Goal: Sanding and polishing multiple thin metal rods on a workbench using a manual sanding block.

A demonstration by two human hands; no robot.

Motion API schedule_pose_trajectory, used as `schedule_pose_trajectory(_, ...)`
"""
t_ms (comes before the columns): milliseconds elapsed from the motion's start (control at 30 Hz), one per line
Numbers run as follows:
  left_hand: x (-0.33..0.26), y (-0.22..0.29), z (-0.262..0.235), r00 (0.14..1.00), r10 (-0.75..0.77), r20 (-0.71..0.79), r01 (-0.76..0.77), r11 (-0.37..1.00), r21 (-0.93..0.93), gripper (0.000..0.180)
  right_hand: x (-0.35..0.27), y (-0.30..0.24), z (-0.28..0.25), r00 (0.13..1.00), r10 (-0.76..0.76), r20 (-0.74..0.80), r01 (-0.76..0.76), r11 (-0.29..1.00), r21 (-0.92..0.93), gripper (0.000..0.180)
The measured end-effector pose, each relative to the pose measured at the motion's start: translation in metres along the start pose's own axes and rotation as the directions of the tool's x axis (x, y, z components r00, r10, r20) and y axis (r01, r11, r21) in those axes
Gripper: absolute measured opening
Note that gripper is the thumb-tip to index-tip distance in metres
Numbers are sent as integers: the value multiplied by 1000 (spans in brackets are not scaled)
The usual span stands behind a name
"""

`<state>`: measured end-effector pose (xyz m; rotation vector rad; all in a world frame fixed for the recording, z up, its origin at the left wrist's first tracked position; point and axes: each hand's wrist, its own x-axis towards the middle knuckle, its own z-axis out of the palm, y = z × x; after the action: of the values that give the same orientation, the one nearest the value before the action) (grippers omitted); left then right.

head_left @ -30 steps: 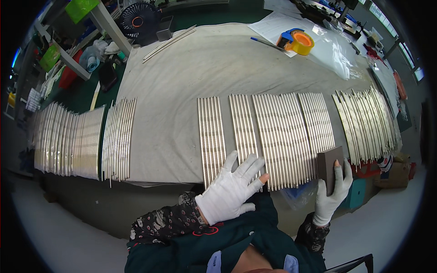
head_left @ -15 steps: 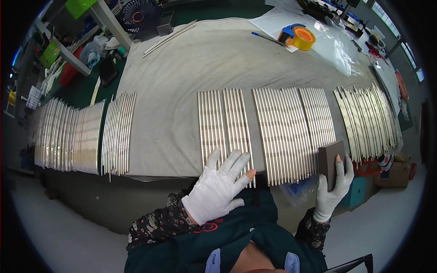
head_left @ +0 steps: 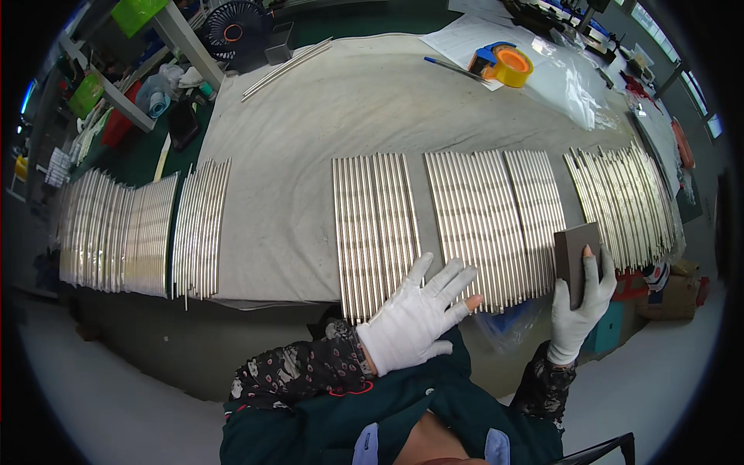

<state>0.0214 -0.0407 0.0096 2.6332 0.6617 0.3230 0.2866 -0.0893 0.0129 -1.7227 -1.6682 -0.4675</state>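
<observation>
My left hand, in a white glove with one bare fingertip, lies palm down with its fingers spread. It covers the near ends of a row of silver metal rods and reaches to the edge of a wider row of rods. My right hand, also gloved, is closed around a dark grey-brown rectangular block. The block stands just right of a narrower row of rods, with more rods on its other side. Whether it touches any rods I cannot tell.
More rods lie at the table's left end, beside another loose row. A few rods rest at the back left near a black fan. A tape dispenser sits on papers at the back right, beside clear plastic.
My left hand has slid right, and the gap between the two small rod groups near it has closed. My right hand has carried the block slightly right and away from me.
</observation>
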Motion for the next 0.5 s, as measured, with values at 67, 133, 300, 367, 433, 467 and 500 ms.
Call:
schedule_pose_trajectory(67, 6, 0, 1, 1000, 9, 12, -9, 1000, 19, 75, 1, -5, 1, 1000, 21, 19, -22, 1000, 22, 62)
schedule_pose_trajectory(133, 8, 0, 1, 1000, 18, 17, -18, 1000, 16, 74, 0, -5, 3, 1000, 12, 18, -12, 1000, 23, 61)
schedule_pose_trajectory(300, 12, 0, 3, 999, 41, -1, -41, 999, 13, 75, -4, -5, 7, 999, 18, 27, -18, 1000, 20, 61)
schedule_pose_trajectory(367, 13, 0, 4, 999, 41, 5, -41, 999, 16, 75, -5, -6, 8, 999, 27, 29, -27, 999, 23, 62)
schedule_pose_trajectory(433, 14, 0, 4, 999, 43, 4, -43, 999, 9, 77, -5, -5, 8, 999, 25, 30, -25, 999, 21, 62)
schedule_pose_trajectory(467, 15, 1, 4, 999, 42, 3, -42, 999, 9, 77, -5, -5, 8, 999, 23, 31, -23, 1000, 19, 63)
schedule_pose_trajectory(500, 16, 1, 4, 999, 45, 7, -45, 999, 12, 77, -5, -5, 8, 999, 22, 31, -23, 1000, 18, 63)
